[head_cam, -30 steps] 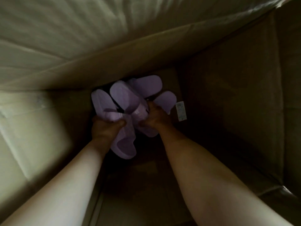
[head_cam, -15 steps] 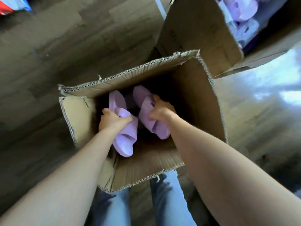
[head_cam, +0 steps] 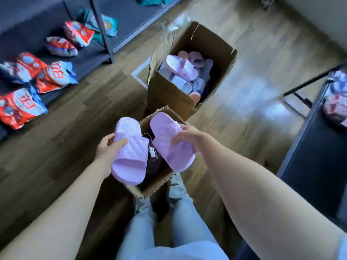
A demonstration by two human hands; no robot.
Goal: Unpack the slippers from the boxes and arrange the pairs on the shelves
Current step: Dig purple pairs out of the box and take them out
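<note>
Where the pair is: both lilac slippers are held up side by side over the near box (head_cam: 161, 180), straps upward and not touching each other.
Left grip (head_cam: 107, 150): it holds the left slipper (head_cam: 129, 154) by its outer edge, with the thumb lying on the quilted strap. The other fingers go under the sole and are hidden.
Right grip (head_cam: 187, 136): its fingers are curled over the side of the right slipper (head_cam: 171, 147) and pinch the strap. The palm side cannot be seen.
Tag (head_cam: 153, 152): a small tag hangs between the two slippers, too blurred to read.
Near box: it is open. The slippers cover most of the inside, and the rest is dark, so I cannot tell what lies in it.
Far box (head_cam: 169, 96): it stands open just behind the near box, with a pile of slippers (head_cam: 182, 67) in lilac, pink and white. The lower ones are hidden.
Shelf (head_cam: 28, 21): it is low and dark, at the left, and cut off by the frame edge. Red and blue packets (head_cam: 56, 76) lie on it, and their print is not readable.
Right edge: a dark piece of furniture (head_cam: 315, 166) is cut off there, and something blurred lies on it.
Legs (head_cam: 142, 228): they are in light jeans, standing on the wooden floor (head_cam: 65, 128).
</note>
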